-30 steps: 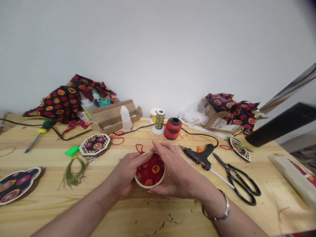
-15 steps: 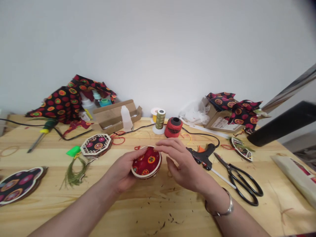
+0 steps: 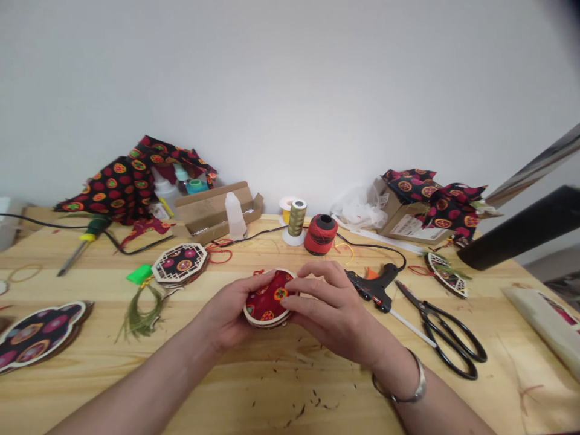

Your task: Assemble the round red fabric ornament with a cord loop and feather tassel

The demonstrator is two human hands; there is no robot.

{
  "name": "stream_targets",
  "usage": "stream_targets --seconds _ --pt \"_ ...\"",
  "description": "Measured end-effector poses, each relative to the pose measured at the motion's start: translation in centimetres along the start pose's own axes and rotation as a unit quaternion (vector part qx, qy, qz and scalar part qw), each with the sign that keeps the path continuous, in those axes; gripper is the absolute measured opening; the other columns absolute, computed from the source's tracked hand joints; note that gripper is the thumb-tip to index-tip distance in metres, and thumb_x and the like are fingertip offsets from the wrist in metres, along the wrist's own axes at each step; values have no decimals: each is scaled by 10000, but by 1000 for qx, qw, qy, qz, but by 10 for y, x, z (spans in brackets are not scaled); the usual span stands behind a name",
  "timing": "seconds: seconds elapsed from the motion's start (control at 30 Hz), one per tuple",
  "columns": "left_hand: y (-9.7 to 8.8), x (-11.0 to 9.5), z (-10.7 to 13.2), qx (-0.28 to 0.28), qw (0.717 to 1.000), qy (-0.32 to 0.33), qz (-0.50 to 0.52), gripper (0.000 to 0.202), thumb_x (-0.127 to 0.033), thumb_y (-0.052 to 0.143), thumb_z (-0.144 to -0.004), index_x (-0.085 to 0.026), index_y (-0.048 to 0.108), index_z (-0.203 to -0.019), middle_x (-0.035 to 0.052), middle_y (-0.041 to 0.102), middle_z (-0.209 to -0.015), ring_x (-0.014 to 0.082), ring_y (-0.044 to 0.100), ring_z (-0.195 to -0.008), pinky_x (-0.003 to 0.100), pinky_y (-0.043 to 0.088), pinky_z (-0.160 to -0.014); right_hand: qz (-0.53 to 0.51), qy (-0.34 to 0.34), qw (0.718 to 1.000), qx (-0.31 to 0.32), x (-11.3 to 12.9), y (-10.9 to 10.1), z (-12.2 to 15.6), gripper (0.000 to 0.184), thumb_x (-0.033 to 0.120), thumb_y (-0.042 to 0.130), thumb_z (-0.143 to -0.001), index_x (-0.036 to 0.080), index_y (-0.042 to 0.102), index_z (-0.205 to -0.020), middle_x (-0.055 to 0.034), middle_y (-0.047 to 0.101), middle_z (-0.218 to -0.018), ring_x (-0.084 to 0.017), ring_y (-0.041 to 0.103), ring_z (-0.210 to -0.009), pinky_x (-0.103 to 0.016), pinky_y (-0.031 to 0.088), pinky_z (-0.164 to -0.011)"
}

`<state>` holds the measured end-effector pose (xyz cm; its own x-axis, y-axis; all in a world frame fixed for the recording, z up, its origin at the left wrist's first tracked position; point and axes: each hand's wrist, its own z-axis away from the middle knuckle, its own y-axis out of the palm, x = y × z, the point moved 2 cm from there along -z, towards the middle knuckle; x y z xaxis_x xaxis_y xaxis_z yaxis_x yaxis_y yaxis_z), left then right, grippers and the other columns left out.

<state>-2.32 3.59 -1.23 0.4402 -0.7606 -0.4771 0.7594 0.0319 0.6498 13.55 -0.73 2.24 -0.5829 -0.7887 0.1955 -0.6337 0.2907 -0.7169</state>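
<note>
My left hand (image 3: 233,308) grips a round fabric-covered ornament (image 3: 267,300) by its left side, thumb on top. Its face is dark red with flower-like orange and green motifs, set in a pale rim, and a bit of red cord shows at its far edge. My right hand (image 3: 328,308), with a bracelet at the wrist, is closed over the ornament's right edge. Its fingertips rest on the fabric, and the thumb is hidden underneath. Right of that hand lie a black glue gun (image 3: 378,289) with a white glue stick and black-handled scissors (image 3: 446,332).
To the left are an octagonal ornament (image 3: 180,264), a green tassel (image 3: 142,311), a lobed ornament (image 3: 43,332) and a screwdriver (image 3: 77,254). Thread spools (image 3: 320,235), a cardboard box (image 3: 217,211) and patterned cloth (image 3: 120,184) stand along the wall. Dark scraps (image 3: 301,411) lie in front.
My right hand has come down from beside the ornament, and its fingers now touch the right part of the face. The left hand keeps its hold. The view has shifted slightly.
</note>
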Motion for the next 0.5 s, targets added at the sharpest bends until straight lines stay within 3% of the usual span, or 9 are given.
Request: stream_targets --seconds 0.5 --pt "-2 0 1 -10 1000 -10 -12 198 -130 478 -864 -61 648 -789 124 724 -711 187 677 -583 287 553 -540 -5 -14 1000 5 1 2 4 163 94 599 -816 200 641 -933 -4 694 -950 -186 505 -1014 -344 430 -820"
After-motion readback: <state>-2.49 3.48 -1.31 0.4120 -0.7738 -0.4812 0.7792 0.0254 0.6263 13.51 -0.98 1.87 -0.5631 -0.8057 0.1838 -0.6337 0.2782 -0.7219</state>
